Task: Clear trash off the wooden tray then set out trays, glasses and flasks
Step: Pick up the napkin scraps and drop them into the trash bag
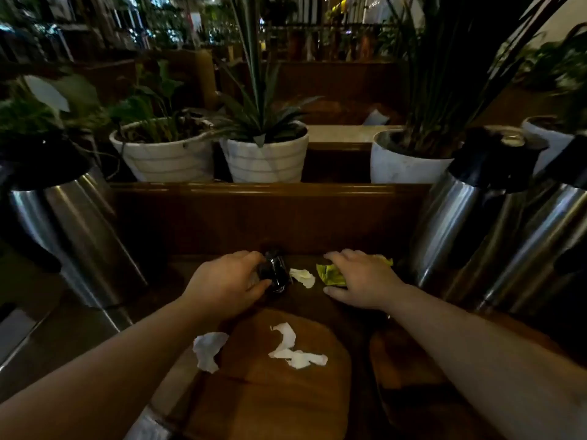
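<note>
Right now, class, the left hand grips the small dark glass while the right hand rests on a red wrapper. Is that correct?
Not quite. In the head view the wrapper under the right hand is yellow-green, not red. The left hand does grip the small dark glass.

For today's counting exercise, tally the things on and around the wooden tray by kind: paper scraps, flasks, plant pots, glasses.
White paper scraps: 3
Yellow-green wrapper: 1
Steel flasks: 3
White plant pots: 4
Dark glass: 1
Total: 12
</note>
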